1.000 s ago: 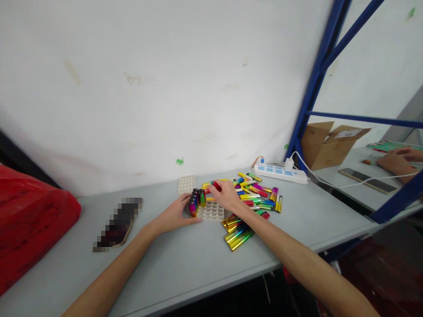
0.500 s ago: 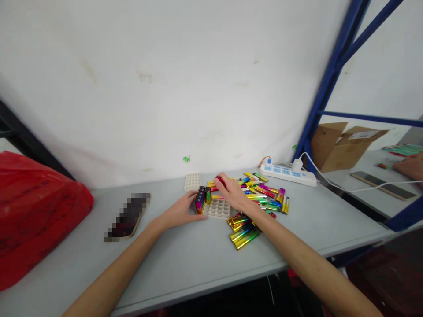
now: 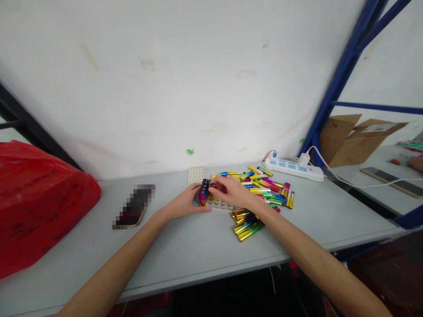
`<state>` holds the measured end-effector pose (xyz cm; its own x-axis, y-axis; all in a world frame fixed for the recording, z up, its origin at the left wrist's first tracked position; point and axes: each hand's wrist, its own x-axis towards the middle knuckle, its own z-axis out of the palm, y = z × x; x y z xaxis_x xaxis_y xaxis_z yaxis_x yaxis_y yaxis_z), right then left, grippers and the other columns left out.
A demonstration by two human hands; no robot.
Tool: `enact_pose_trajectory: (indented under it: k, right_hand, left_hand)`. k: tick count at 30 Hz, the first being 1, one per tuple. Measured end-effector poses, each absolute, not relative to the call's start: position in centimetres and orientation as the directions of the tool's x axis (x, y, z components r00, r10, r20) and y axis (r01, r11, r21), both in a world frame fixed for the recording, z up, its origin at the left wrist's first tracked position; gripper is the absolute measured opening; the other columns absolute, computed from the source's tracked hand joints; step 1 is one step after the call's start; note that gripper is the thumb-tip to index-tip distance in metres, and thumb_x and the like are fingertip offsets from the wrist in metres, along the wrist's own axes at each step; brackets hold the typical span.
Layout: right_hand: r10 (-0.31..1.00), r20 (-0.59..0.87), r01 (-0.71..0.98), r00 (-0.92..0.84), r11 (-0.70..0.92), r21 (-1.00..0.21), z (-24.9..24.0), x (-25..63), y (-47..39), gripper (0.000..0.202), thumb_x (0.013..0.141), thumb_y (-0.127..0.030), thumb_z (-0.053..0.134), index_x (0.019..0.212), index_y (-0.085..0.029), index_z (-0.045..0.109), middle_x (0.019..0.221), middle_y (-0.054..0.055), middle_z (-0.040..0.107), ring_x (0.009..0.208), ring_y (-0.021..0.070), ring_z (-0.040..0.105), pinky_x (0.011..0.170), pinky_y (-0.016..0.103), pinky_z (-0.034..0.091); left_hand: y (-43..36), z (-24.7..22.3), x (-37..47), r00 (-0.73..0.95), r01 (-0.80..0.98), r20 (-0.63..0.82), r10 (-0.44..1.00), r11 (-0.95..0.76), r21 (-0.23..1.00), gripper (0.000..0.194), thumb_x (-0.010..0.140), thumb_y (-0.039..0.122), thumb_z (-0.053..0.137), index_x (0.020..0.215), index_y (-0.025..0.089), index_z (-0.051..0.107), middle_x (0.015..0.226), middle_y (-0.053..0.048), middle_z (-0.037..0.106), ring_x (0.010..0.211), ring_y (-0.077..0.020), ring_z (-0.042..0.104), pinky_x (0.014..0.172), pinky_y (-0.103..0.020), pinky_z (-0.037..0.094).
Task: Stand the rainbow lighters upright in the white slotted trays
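A small, shiny red cylinder (image 3: 213,185), pinched in the right hand's (image 3: 231,192) nearly closed fingers, is now brought within reach of the beige gridded tray's (image 3: 222,206) cells, beside upright multicoloured cylinders (image 3: 202,197) loosely cupped by the half-spread left hand (image 3: 183,204).

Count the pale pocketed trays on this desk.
2. Front tray between the left hand and right hand, partly covered; back tray near the wall. Others could be hidden under the shiny pile.
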<state>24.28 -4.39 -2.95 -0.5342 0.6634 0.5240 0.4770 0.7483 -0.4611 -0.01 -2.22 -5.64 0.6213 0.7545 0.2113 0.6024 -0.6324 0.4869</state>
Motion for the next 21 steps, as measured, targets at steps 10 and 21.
enact_pose_trajectory:
  k: [10, 21]
  right_hand:
    - [0.637, 0.436, 0.496, -0.636, 0.770, -0.402, -3.1, 24.5, -3.8, 0.016, 0.102, -0.034, 0.062, 0.105, -0.020, 0.070, 0.083, 0.002, 0.069, 0.072, 0.0156, 0.060, 0.068, 0.026, 0.039]
    - [0.738, 0.498, 0.600, -0.455, 0.668, -0.442, -3.5, 24.1, -3.6, 0.026, 0.104, -0.037, 0.059, 0.126, -0.023, 0.059, 0.074, -0.003, 0.068, 0.066, 0.0153, 0.062, 0.063, 0.024, 0.037]
  left_hand:
    - [-2.0, -5.9, -0.2, 0.605, 0.606, 0.221, 0.765, -0.622, 0.497, 0.084, 0.071, 0.059, 0.085, 0.140, 0.018, 0.061, 0.144, -0.016, 0.059, 0.133, -0.0372, 0.057, 0.118, -0.050, 0.044]
    - [-2.0, -5.9, -0.2, 0.600, 0.618, 0.226, 0.767, -0.625, 0.477, 0.085, 0.071, 0.060, 0.085, 0.140, 0.015, 0.061, 0.144, -0.018, 0.060, 0.132, -0.0390, 0.059, 0.118, -0.050, 0.046]
